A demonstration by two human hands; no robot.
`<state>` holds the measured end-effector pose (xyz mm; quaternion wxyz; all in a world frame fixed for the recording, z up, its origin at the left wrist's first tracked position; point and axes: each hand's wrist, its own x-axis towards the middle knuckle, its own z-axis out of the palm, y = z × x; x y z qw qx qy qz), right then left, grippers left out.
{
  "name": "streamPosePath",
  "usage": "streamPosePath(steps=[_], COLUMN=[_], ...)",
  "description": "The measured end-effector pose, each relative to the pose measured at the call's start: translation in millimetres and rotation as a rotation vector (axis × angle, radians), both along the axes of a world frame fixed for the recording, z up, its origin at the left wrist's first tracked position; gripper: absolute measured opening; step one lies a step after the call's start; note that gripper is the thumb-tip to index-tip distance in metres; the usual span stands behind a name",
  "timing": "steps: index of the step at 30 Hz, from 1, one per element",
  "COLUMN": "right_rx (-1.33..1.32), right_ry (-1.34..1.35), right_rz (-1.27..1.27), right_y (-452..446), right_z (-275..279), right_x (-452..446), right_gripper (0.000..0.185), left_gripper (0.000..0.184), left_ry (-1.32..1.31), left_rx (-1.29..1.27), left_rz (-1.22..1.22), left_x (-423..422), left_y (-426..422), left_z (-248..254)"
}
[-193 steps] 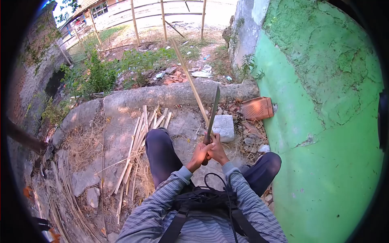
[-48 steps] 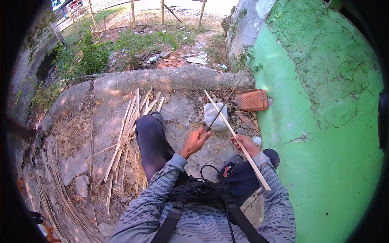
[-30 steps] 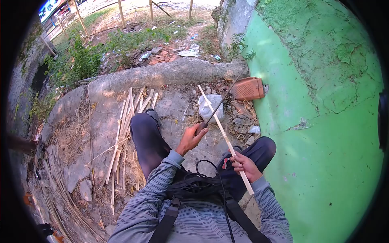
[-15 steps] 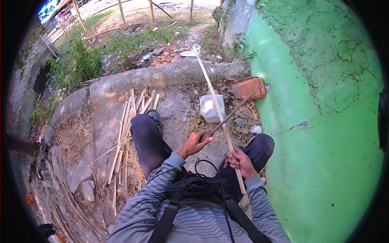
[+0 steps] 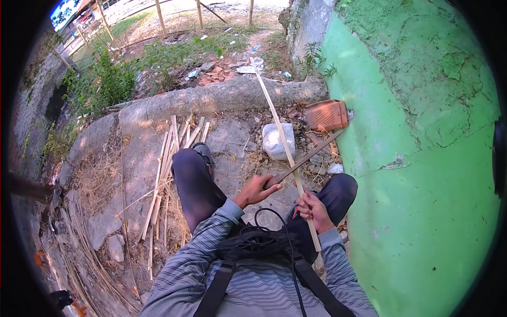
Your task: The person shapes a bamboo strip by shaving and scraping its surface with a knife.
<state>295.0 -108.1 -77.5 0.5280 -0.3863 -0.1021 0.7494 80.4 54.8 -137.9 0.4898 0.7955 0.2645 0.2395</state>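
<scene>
A person's left hand is closed on the wooden handle of a long, dark metal knife; the right hand grips a long, pale wooden strip near its lower end. Strip and blade cross between the knees, above the rough concrete ground, the strip's far end reaching past the ground's raised front edge. Good handling would mean a firm grip, a shallow blade angle, light strokes, and fingers and knee clear of the edge.
</scene>
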Motion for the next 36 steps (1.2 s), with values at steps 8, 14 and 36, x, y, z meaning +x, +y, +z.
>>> streamPosePath(steps=[8,14,36], right_rx=[0.002,-0.010,-0.005], right_ry=[-0.006,-0.030,-0.212], right_rz=[0.010,-0.001,0.090], right_y=[1.7,1.0,-2.1], right_z=[-1.5,-2.8,4.0], right_x=[-1.2,-1.0,-11.5], right_gripper=[0.047,0.047,0.053], left_gripper=[0.046,0.046,0.034], left_ry=[0.026,0.065,0.181], left_rx=[0.061,0.147,0.115], left_rz=[0.011,0.018,0.098], left_x=[-0.2,2.0,5.2], left_y=[0.0,2.2,-2.8], left_z=[-6.8,-13.9,-31.9])
